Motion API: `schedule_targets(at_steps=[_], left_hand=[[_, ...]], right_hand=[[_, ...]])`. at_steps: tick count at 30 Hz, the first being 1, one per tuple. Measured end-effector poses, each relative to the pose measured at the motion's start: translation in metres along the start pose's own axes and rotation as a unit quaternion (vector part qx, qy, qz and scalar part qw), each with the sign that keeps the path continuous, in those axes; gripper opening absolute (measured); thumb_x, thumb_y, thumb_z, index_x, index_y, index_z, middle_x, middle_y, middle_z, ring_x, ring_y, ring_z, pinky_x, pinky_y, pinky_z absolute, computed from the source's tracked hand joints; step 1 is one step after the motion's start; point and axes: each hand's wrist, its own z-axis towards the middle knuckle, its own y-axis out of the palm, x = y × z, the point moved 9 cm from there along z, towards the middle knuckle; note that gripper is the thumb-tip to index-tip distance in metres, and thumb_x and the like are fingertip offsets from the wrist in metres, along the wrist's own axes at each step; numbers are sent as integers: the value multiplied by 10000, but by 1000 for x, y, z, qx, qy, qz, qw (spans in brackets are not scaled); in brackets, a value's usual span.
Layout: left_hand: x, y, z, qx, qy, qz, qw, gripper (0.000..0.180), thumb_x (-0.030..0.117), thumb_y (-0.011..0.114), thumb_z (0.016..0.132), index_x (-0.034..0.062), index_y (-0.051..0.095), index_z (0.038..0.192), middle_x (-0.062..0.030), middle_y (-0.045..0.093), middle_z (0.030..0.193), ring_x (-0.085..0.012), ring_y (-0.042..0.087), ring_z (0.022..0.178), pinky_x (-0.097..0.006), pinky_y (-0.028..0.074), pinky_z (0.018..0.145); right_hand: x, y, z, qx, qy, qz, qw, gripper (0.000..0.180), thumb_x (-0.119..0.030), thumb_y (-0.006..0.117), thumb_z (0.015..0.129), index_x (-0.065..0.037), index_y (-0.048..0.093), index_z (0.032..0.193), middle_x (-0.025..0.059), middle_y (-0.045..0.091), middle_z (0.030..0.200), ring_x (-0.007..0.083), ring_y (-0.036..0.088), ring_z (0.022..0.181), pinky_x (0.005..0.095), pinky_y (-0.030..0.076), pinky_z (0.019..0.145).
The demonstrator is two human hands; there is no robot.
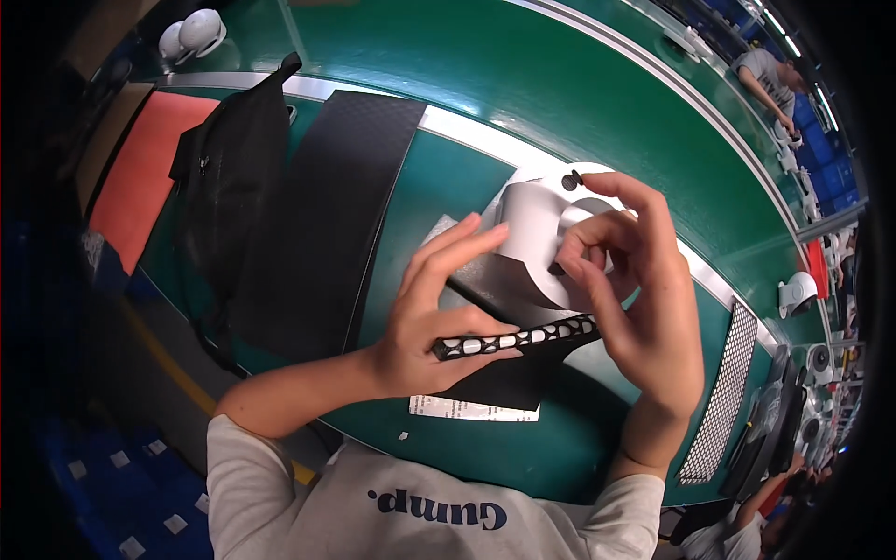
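Head view shows the left hand (425, 327) pinching a black perforated strip (518, 337) low over the green surface (439, 177), while the right hand (635, 289) grips a white curved shell (537, 229) just above it. Best keep the strip taut and aligned against the shell's edge.

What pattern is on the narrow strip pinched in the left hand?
The narrow black strip shows a net of white oval cut-outs along its length, clearest in the head view.

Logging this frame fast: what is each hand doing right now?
Left hand: pinching the black perforated strip.
Right hand: fingers closed on the white rounded part.
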Motion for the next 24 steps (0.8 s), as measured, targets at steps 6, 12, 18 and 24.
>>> schedule_targets(at_steps=[6, 12, 18, 24], left_hand=[[-12, 7, 4, -20, -35, -78, 996, 134, 74, 709, 639, 63, 618, 737, -184, 361, 1294, -338, 291, 1231, -391, 262, 979], [-18, 12, 2, -15, -60, -150, 987, 125, 52, 692, 660, 33, 611, 753, -190, 356, 1295, -333, 285, 1237, -381, 262, 985], [-20, 12, 1, -19, -72, -132, 988, 147, 40, 695, 651, 25, 597, 759, -181, 368, 1290, -323, 296, 1234, -372, 280, 980], [-20, 14, 2, -17, -58, -120, 991, 184, 22, 705, 627, 21, 582, 764, -176, 387, 1277, -327, 327, 1215, -369, 316, 959]], right_hand=[[6, 6, 0, -19, 22, 17, 999, 422, 120, 483, 743, 2, 371, 1132, 32, 514, 747, 48, 457, 637, 160, 356, 531], [5, 1, 0, -2, 0, -4, 1000, 338, 116, 494, 745, 11, 395, 1051, 39, 523, 778, 56, 486, 663, 160, 391, 548], [-3, 2, -2, 4, -46, -41, 998, 281, 100, 555, 697, 2, 452, 939, 83, 534, 771, 167, 511, 625, 265, 409, 560], [-23, 6, -15, -2, -194, -191, 962, 311, 110, 588, 636, -5, 489, 907, 82, 535, 781, 206, 501, 627, 287, 371, 566]])
